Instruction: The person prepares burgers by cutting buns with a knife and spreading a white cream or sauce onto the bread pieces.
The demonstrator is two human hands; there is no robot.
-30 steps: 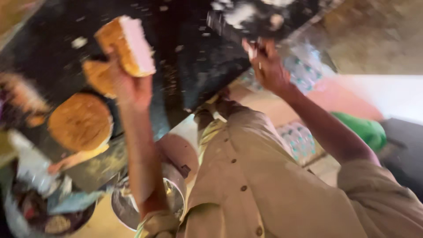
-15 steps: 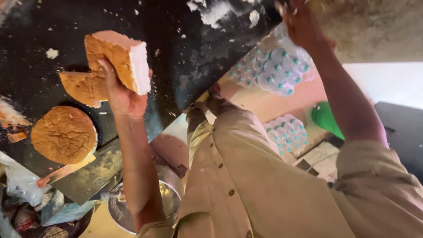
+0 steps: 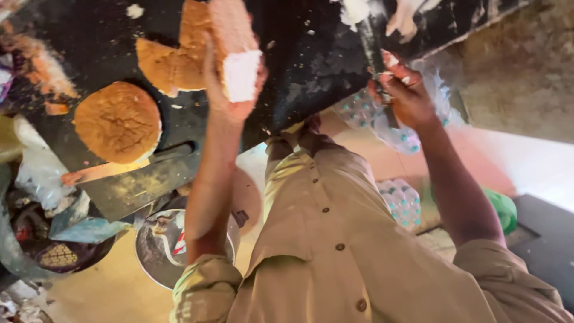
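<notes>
The left hand (image 3: 230, 90) grips a cake slab (image 3: 230, 51) raised off the dark counter (image 3: 311, 54), its long axis running away from the wrist, while the right hand (image 3: 406, 96), well apart, clenches a knife (image 3: 372, 45).

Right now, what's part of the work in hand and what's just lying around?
In hand:
- left hand gripping a cut cake piece
- right hand on a dark-handled tool, probably a knife
- black worktop

Lying about:
- round cake
- bottle packs
- metal bowl
</notes>
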